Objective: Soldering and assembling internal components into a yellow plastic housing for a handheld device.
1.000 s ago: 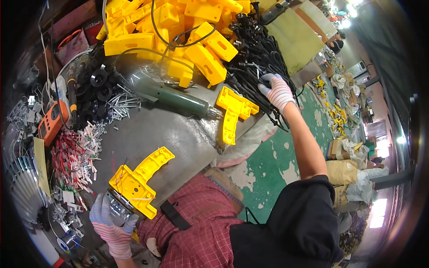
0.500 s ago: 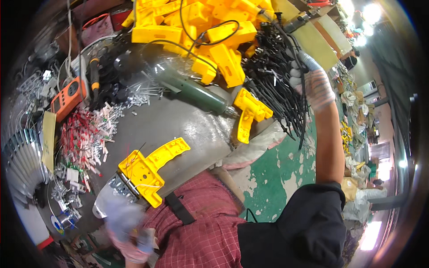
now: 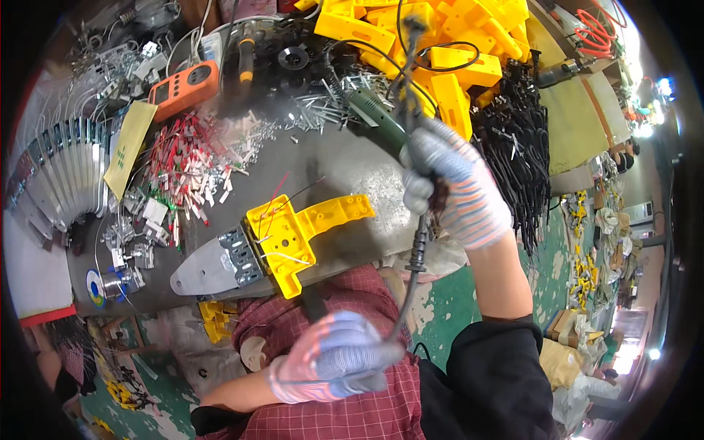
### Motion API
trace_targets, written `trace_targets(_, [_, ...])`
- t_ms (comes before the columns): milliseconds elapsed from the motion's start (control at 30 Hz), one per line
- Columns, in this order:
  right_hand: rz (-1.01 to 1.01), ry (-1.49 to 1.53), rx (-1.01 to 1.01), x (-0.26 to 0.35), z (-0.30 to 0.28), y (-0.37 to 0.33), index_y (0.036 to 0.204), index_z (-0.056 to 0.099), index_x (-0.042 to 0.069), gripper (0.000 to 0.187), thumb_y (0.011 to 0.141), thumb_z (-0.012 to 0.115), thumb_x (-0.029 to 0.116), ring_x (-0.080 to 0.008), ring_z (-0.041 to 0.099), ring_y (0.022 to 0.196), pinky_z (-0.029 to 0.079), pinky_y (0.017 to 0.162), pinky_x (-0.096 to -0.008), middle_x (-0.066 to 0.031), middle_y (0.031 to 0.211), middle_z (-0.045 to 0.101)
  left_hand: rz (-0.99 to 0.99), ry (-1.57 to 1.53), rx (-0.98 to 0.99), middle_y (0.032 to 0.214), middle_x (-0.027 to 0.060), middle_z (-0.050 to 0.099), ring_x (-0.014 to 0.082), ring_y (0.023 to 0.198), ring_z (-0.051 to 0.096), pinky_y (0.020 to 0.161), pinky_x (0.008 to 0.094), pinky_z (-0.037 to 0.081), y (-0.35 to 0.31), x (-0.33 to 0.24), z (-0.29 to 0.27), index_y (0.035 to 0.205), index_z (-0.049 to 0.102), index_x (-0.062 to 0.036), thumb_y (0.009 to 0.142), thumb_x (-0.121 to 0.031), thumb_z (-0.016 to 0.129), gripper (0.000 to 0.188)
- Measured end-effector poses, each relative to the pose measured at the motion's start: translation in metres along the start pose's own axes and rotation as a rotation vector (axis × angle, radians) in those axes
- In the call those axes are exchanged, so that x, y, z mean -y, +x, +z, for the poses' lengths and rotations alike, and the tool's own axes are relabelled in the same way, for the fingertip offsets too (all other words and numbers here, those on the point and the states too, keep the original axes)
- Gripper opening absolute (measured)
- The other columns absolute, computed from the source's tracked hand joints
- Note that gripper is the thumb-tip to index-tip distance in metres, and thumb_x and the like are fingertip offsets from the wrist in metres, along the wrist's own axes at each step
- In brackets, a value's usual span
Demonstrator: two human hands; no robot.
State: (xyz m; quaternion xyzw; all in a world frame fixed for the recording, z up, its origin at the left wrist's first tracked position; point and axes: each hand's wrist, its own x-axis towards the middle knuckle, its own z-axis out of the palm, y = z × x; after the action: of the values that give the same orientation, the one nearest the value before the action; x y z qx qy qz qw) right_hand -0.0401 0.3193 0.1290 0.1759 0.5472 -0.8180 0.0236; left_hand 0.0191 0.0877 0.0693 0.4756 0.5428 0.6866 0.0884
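Observation:
My right hand point(image 3: 466, 187), in a striped knit glove, is closed round a black power cord point(image 3: 418, 257) above the table's right part. The cord hangs down with a ribbed strain relief, and its lower end meets the fingers of my left hand point(image 3: 341, 359). That gloved hand is closed at the cord in front of my red checked apron, slightly blurred. At the table's near edge lies a yellow plastic handle housing point(image 3: 287, 238), open side up, with thin red and black wires and a grey metal plate point(image 3: 209, 268) attached. My right hand partly hides a green power screwdriver point(image 3: 378, 121).
Yellow housings point(image 3: 447, 95) are heaped at the back, beside a bundle of black cords point(image 3: 513, 139). Left lie red and white wired parts point(image 3: 194, 158), an orange meter-like box point(image 3: 187, 92), fanned metal plates point(image 3: 62, 172) and a solder spool point(image 3: 110, 286). Screws point(image 3: 319, 106) lie behind.
My right hand has come from the cord bundle toward the middle, bringing a cord. My left hand has moved right, away from the metal plate, to the cord's lower end. The view has shifted.

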Motion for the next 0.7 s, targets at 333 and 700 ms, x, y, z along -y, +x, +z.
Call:
trace_targets(333, [-0.736, -1.718, -0.168, -0.080, -0.045, -0.028, 0.123, 0.058, 0.002, 0.054, 0.076, 0.077, 0.023, -0.0391, 0.059, 0.101, 0.048, 0.089, -0.0467, -0.0176, 0.112, 0.063, -0.656, -0.647, -0.457, 0.084, 0.0072, 0.065, 0.0109, 0.072, 0.060, 0.062, 0.0230, 0.049, -0.024, 0.020, -0.007, 0.114, 0.060, 0.0000, 0.101, -0.021, 0.054, 0.025])
trace_targets(700, [-0.057, -0.539, 0.463, -0.082, 0.052, -0.042, 0.103, 0.067, 0.000, 0.020, 0.091, 0.065, 0.015, -0.0190, 0.065, 0.088, 0.051, 0.080, -0.0319, -0.0113, 0.095, 0.068, -0.627, 0.003, -0.368, 0.082, 0.0155, 0.064, 0.0324, 0.072, 0.064, 0.066, 0.0378, 0.050, -0.041, 0.034, -0.013, 0.099, 0.063, -0.0022, 0.094, -0.023, 0.062, 0.022])
